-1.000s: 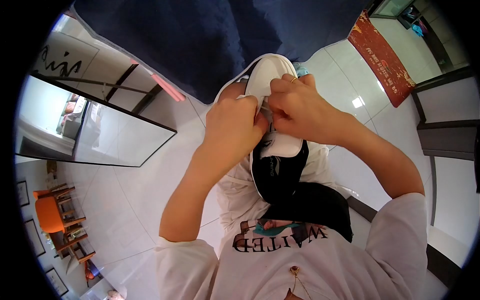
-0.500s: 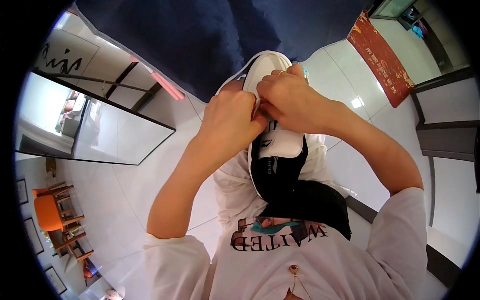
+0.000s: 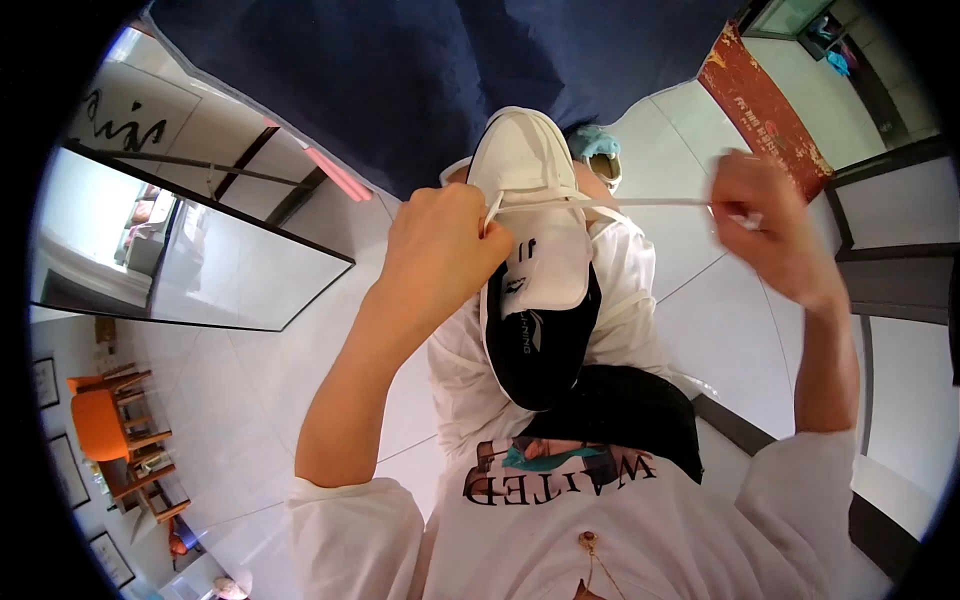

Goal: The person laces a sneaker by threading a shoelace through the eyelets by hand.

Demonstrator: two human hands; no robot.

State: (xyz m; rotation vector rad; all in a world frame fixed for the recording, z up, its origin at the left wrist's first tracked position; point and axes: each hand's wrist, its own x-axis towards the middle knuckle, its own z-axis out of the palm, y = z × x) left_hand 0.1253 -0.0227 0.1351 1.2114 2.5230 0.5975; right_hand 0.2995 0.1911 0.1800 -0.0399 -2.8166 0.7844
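A white shoe (image 3: 545, 240) with a black heel section lies toe-away over my lap. My left hand (image 3: 445, 240) is closed at the shoe's left edge, with its fingers around the lace or the edge; which of these is hidden. A white shoelace (image 3: 655, 202) runs taut from the lacing area out to the right. My right hand (image 3: 755, 215), blurred by motion, is closed on the far end of that lace, well away from the shoe. The shoe's tongue (image 3: 555, 275) shows between the lace and the heel.
Dark blue cloth (image 3: 400, 90) hangs beyond the shoe. A light blue and white shoe (image 3: 598, 155) is on the tiled floor (image 3: 700, 290) behind it. A red mat (image 3: 765, 115) lies at upper right, an orange chair (image 3: 98, 425) stands at left, and a framed mirror (image 3: 235, 260) is at left.
My right hand has moved from the shoe out to the right, drawing the lace taut. My left hand stays at the shoe's left side. More of the shoe's toe and tongue shows.
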